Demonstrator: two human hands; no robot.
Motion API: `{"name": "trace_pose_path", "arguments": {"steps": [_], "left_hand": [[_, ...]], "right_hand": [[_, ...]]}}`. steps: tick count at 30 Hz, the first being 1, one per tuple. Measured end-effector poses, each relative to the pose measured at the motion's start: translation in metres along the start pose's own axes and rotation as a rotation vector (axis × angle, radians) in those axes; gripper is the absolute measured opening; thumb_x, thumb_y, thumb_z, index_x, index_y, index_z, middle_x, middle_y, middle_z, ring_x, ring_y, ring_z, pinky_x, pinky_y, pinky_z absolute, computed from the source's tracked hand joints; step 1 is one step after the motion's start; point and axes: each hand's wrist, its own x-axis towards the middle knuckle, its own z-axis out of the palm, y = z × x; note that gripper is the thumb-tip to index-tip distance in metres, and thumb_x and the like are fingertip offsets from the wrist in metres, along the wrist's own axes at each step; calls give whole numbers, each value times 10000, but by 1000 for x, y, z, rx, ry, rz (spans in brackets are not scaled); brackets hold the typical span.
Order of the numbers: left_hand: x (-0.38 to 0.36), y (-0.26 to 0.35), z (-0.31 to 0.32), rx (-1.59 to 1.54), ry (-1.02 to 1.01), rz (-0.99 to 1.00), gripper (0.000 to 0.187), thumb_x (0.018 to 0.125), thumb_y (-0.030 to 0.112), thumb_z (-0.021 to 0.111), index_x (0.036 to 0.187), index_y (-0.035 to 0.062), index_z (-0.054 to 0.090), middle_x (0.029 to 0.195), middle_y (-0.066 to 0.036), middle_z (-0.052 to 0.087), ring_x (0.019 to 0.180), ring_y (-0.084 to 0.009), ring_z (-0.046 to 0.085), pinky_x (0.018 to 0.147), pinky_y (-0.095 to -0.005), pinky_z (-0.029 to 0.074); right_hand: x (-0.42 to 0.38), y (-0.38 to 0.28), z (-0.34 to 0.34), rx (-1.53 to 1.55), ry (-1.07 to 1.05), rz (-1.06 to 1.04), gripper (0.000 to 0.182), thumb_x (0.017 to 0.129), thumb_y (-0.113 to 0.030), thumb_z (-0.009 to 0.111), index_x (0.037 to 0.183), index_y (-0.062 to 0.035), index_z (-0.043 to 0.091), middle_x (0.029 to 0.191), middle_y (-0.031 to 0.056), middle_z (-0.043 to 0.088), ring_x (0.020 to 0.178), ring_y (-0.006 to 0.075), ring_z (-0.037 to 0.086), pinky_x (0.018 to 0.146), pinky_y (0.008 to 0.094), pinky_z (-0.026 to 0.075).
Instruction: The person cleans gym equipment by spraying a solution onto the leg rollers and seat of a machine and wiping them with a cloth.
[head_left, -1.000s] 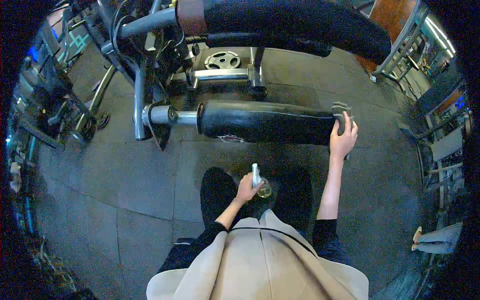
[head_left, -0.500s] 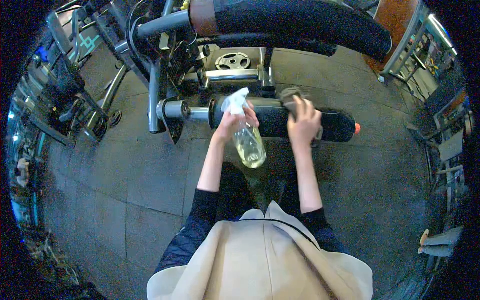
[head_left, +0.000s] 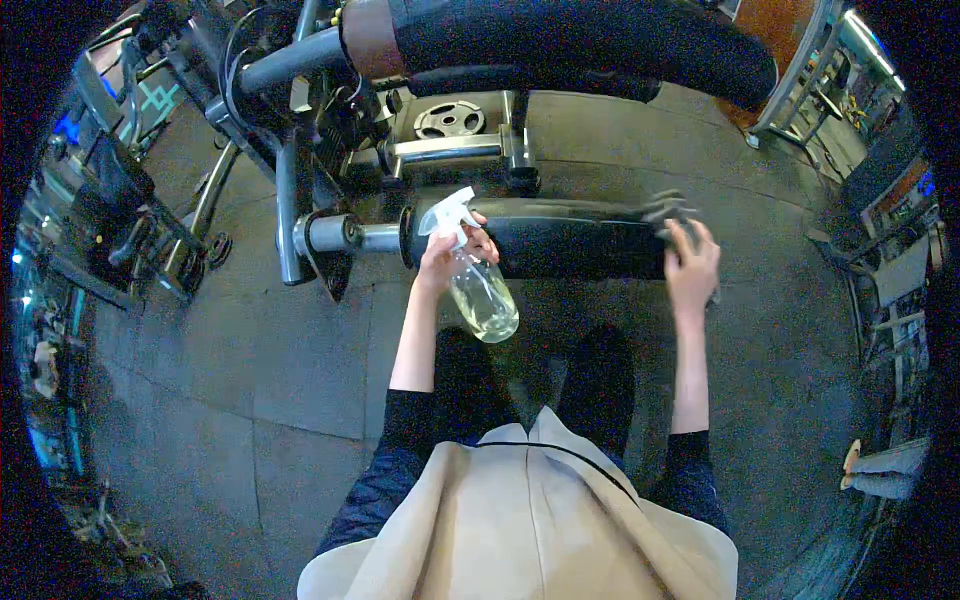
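Observation:
My left hand (head_left: 455, 257) is wrapped round the neck of a clear spray bottle (head_left: 485, 300) with a white trigger head and pale yellow liquid inside. The bottle tilts in front of the left part of a black padded roller (head_left: 570, 240). At the roller's right end, my right hand (head_left: 692, 265) presses a dark grey cloth (head_left: 670, 208) against the pad. The cloth is smeared by motion, and part of it hangs beside the fingers.
A larger black pad (head_left: 570, 45) crosses above on a grey machine frame (head_left: 290, 200). Behind the roller lies a weight plate (head_left: 449, 120). Other gym machines line both sides. A person's legs (head_left: 885, 470) show at the right edge.
My right hand and the cloth have moved right along the roller to its end, covering the red tip. My left hand and the bottle have shifted slightly left.

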Motion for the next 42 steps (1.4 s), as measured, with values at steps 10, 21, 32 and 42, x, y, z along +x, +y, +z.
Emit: {"name": "trace_pose_path", "arguments": {"steps": [10, 21, 32, 42], "left_hand": [[-2, -2, 2, 71, 12, 29, 606, 759, 467, 683, 1125, 19, 506, 852, -129, 622, 858, -281, 643, 805, -414, 523], [-5, -1, 3, 163, 36, -16, 578, 756, 458, 684, 1097, 14, 540, 797, -99, 643, 815, -262, 654, 777, -409, 530], [-4, -6, -3, 120, 84, -29, 650, 725, 522, 674, 1095, 9, 527, 786, -102, 632, 825, -270, 666, 801, -402, 527], [-3, -5, -2, 167, 89, -19, 649, 709, 495, 688, 1098, -2, 534, 796, -101, 637, 814, -261, 655, 786, -402, 529]], "right_hand": [[13, -75, 38, 65, 51, 189, 430, 733, -191, 698, 1146, -266, 605, 1166, 46, 547, 1010, 285, 541, 824, 371, 478], [11, -125, 37, 246, -38, -198, 508, 649, -59, 668, 1088, -313, 645, 1122, -12, 562, 939, 250, 543, 703, 352, 529], [6, 10, 14, -1, 97, 294, 492, 759, -141, 693, 1219, -271, 572, 1184, 107, 549, 1089, 323, 550, 894, 417, 474], [-5, -177, 45, 168, -76, -42, 495, 685, -137, 650, 1154, -287, 596, 1128, -13, 536, 852, 231, 535, 566, 359, 508]]}}
